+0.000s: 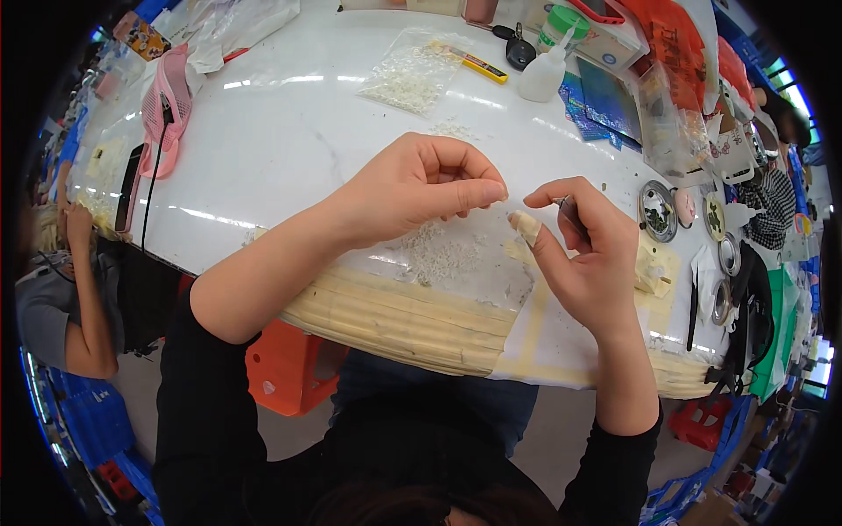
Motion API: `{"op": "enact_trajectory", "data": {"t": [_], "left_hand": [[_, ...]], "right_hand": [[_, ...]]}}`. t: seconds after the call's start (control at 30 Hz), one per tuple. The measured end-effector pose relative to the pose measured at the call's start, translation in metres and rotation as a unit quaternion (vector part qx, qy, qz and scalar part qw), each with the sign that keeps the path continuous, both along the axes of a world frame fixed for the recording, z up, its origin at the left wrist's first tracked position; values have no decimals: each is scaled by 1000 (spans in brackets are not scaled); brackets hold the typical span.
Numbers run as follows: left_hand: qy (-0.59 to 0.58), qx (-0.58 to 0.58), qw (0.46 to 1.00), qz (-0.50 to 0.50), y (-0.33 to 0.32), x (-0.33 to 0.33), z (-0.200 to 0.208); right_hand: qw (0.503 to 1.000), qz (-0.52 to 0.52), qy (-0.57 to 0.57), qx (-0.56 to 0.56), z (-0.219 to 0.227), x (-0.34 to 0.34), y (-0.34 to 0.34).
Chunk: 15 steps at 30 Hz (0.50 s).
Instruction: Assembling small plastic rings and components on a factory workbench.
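Note:
My left hand (421, 184) hovers over the white table's near part, thumb pressed to the fingertips. Whatever it pinches is too small to make out. Facing it a short gap away, my right hand (596, 250) curls its fingers around a small dark metallic tool (570, 210), mostly hidden in the grip. Pale tape (528, 226) wraps the right thumb's tip. Beneath and between the hands lies a loose pile of tiny white pieces (438, 254). Farther back, a clear plastic bag (410, 81) contains more of these white pieces.
Beige tape (403, 320) covers the table's front edge. At the back stand a white squeeze bottle (544, 74), a yellow cutter knife (484, 67) and keys (519, 48). Round metal dishes (658, 210) sit right. A pink mesh pouch (168, 101) lies left, near another person's arm (83, 289).

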<state>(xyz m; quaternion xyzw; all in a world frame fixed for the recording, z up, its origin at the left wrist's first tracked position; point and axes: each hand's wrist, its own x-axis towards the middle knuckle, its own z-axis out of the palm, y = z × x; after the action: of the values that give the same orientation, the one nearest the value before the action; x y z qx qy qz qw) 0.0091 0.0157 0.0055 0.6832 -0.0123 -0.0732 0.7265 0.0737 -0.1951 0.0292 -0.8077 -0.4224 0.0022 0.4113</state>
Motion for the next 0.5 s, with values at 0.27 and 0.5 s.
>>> {"op": "enact_trajectory", "data": {"t": [0.27,0.5], "left_hand": [[31,-137,990,-13,-10,-7,-1],[16,-104,994,8,-11,-10,-2]], "right_hand": [[997,19,2,78,-9,-3,3],[995,26,-35,87,-12,-4,4]]}}
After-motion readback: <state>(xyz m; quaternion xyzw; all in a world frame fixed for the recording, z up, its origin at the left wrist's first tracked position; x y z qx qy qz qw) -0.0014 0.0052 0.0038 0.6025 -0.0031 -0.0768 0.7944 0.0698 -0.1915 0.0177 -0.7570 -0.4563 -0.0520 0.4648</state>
